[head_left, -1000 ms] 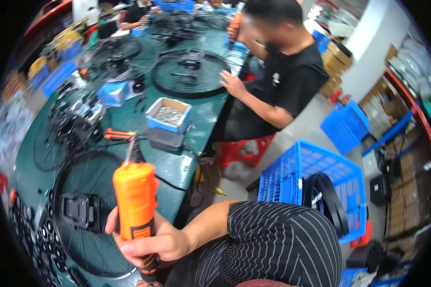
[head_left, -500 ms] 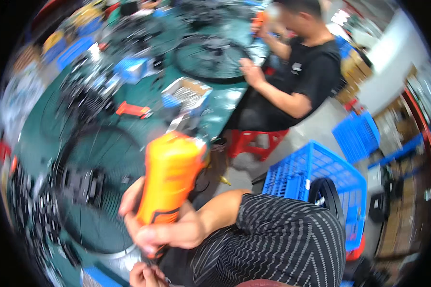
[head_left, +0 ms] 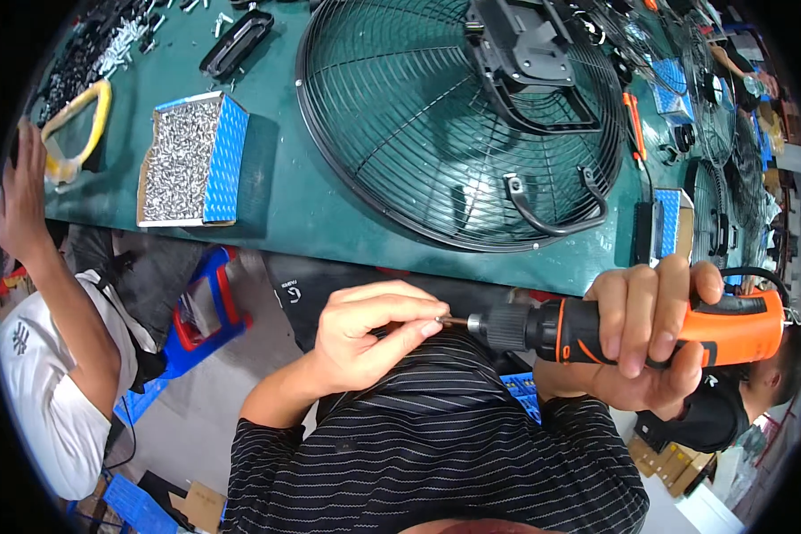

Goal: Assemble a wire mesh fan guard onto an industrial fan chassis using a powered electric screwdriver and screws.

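Note:
My right hand (head_left: pixel 647 329) is wrapped round an orange and black electric screwdriver (head_left: pixel 734 331), held level in front of my body with its bit pointing left. At the tip of that bit, my left hand (head_left: pixel 351 334) pinches a small screw (head_left: pixel 440 319) between thumb and forefinger. The fingers partly cover the screw. Beyond my hands, a round black wire fan guard (head_left: pixel 374 165) lies on the green table (head_left: pixel 280 240), with a black bracket (head_left: pixel 529 62) on it and a curved black handle (head_left: pixel 543 218) near its close rim.
A blue-sided carton (head_left: pixel 229 165) full of small screws stands left of the guard. A co-worker's arm (head_left: pixel 62 276) reaches in at the left, near a yellow ring-shaped piece (head_left: pixel 101 116). An orange-handled tool (head_left: pixel 634 129) and another small carton (head_left: pixel 669 214) lie to the right.
The view has swung left, from the seated co-worker to the fan guard before me. The screwdriver has turned from upright to level, and my left hand now meets its bit with a screw.

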Motion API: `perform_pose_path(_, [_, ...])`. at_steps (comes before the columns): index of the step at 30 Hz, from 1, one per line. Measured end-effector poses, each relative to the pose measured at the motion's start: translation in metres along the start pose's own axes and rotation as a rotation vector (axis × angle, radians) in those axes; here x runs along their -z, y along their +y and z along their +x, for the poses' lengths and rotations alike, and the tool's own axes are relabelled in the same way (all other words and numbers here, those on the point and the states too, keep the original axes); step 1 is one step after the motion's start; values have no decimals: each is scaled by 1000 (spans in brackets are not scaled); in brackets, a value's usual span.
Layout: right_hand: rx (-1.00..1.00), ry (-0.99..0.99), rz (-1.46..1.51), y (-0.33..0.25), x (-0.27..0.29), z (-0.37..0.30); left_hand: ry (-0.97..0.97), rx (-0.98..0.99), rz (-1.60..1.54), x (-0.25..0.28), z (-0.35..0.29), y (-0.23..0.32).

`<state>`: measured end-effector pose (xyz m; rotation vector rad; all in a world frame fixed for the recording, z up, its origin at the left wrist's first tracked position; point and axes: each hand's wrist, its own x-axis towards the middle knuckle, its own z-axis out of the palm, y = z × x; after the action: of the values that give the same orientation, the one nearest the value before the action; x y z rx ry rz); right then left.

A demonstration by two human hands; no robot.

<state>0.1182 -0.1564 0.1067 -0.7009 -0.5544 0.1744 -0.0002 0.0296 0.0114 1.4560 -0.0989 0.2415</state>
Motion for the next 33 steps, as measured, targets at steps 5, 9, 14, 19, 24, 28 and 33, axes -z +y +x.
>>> perform_pose_path(5, [49,-201,-169,30,-18,30,244,-206,559,27,32,-2])
perform_pose_path(9, [-10,-373,-221,59,-19,48,394,-297,861,42,37,-15])
perform_pose_path(14, [-92,-362,-311,71,-20,54,358,-275,860,50,42,-30])
perform_pose_path(19, [-166,-360,-352,79,-27,60,281,-184,755,57,41,-34])
perform_pose_path(24, [-225,-302,-537,78,-40,64,279,-171,730,61,41,-37])
perform_pose_path(28, [-361,-240,-596,80,-48,71,276,-181,718,61,39,-42])
perform_pose_path(33, [-257,-351,-545,95,-45,75,310,-194,719,59,38,-45])
